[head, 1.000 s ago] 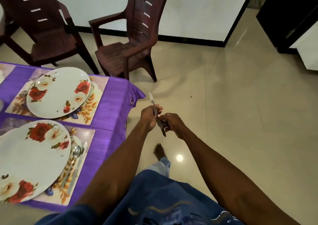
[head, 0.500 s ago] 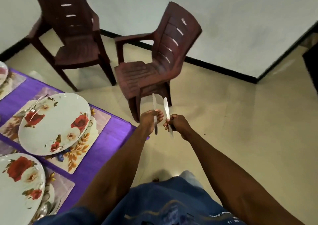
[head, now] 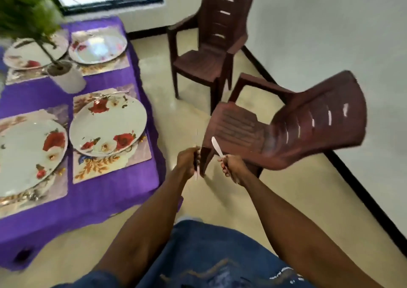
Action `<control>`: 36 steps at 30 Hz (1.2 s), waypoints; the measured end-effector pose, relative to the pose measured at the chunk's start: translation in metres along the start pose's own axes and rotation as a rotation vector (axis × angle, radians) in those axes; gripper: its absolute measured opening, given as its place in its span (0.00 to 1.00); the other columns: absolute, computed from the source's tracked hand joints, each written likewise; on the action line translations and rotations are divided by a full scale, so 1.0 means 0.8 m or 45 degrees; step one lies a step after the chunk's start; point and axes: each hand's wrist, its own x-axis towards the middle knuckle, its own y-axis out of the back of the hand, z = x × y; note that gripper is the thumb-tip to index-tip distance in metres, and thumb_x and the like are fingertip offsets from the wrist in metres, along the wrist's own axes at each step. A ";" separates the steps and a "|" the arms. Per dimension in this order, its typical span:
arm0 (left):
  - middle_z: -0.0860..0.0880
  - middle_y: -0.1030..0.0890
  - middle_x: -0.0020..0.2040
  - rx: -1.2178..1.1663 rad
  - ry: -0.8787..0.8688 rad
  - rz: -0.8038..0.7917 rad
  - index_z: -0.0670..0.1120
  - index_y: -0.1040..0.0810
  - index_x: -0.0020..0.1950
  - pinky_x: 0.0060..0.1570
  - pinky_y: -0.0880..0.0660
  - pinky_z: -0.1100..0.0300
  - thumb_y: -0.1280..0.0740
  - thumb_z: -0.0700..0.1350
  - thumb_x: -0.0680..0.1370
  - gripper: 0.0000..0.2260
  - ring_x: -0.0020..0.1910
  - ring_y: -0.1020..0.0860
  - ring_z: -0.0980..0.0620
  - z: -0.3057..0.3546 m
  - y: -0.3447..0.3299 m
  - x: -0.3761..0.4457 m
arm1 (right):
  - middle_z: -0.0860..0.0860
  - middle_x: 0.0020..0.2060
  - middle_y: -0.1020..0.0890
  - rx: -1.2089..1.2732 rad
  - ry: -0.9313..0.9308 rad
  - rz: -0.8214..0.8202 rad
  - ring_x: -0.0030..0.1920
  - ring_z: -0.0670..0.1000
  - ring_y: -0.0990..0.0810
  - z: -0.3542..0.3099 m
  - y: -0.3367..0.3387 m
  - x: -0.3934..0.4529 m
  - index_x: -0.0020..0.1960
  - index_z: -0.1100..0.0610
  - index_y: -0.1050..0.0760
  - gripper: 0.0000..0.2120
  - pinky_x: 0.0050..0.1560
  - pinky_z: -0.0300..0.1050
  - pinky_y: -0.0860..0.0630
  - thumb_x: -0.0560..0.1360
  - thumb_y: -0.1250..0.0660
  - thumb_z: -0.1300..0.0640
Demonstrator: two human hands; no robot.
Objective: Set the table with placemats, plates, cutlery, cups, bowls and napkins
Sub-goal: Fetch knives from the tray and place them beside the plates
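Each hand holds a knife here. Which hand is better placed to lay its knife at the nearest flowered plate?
Probably the left hand: it holds its thin steel knife on the side facing the purple-clothed table, closer to the near flowered white plate than the right hand.

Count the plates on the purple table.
4. One floral plate nearest the hands, one at the left edge, one at the far end, one behind the potted plant. More may lie outside the frame.
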 end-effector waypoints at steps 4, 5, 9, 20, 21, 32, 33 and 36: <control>0.45 0.21 0.37 -0.087 -0.132 0.142 0.41 0.22 0.45 0.32 0.26 0.60 0.40 0.40 0.82 0.09 0.33 0.22 0.51 0.018 -0.006 0.011 | 0.53 0.29 0.29 -0.084 0.084 -0.157 0.24 0.48 0.33 -0.043 -0.001 0.031 0.48 0.61 0.26 0.11 0.24 0.40 0.38 0.80 0.47 0.66; 0.44 0.20 0.38 -0.118 -0.158 0.150 0.41 0.22 0.46 0.33 0.25 0.60 0.40 0.40 0.82 0.09 0.34 0.21 0.51 0.023 -0.007 0.014 | 0.54 0.29 0.28 -0.093 0.088 -0.193 0.26 0.48 0.31 -0.054 -0.004 0.039 0.48 0.62 0.26 0.11 0.25 0.40 0.36 0.80 0.47 0.67; 0.44 0.20 0.39 -0.174 -0.302 0.352 0.38 0.22 0.51 0.34 0.24 0.61 0.39 0.39 0.82 0.08 0.35 0.22 0.52 0.045 -0.002 0.038 | 0.55 0.34 0.24 -0.206 0.087 -0.277 0.30 0.49 0.27 -0.089 -0.029 0.079 0.50 0.64 0.24 0.11 0.27 0.40 0.31 0.81 0.46 0.66; 0.46 0.26 0.33 -0.460 -0.446 0.914 0.42 0.26 0.47 0.23 0.34 0.61 0.42 0.39 0.80 0.07 0.25 0.30 0.52 0.184 0.068 0.149 | 0.56 0.35 0.22 -0.511 0.225 -0.372 0.32 0.51 0.25 -0.230 -0.175 0.215 0.44 0.60 0.24 0.07 0.32 0.42 0.28 0.76 0.38 0.69; 0.46 0.26 0.33 -0.465 -0.450 0.950 0.42 0.26 0.46 0.23 0.34 0.61 0.42 0.39 0.79 0.06 0.25 0.30 0.52 0.201 0.082 0.156 | 0.56 0.35 0.22 -0.523 0.231 -0.405 0.32 0.51 0.26 -0.246 -0.196 0.225 0.44 0.61 0.24 0.07 0.32 0.42 0.28 0.76 0.38 0.69; 0.46 0.26 0.32 -0.737 -0.395 1.329 0.43 0.27 0.44 0.22 0.34 0.63 0.39 0.39 0.78 0.04 0.23 0.29 0.52 0.264 0.191 0.194 | 0.52 0.31 0.25 -0.901 0.584 -0.494 0.33 0.51 0.28 -0.336 -0.389 0.276 0.34 0.59 0.27 0.07 0.32 0.43 0.33 0.70 0.36 0.67; 0.46 0.26 0.33 -0.757 -0.395 1.349 0.42 0.27 0.44 0.21 0.35 0.63 0.39 0.39 0.78 0.04 0.23 0.30 0.52 0.267 0.196 0.195 | 0.53 0.31 0.25 -0.922 0.614 -0.478 0.35 0.52 0.27 -0.340 -0.401 0.280 0.34 0.59 0.27 0.08 0.33 0.43 0.33 0.70 0.36 0.67; 0.45 0.25 0.33 -0.807 -0.405 1.425 0.42 0.26 0.44 0.21 0.34 0.63 0.38 0.39 0.79 0.04 0.24 0.29 0.51 0.289 0.213 0.203 | 0.53 0.35 0.23 -0.974 0.649 -0.498 0.38 0.53 0.25 -0.359 -0.443 0.297 0.38 0.60 0.24 0.08 0.36 0.42 0.33 0.72 0.39 0.68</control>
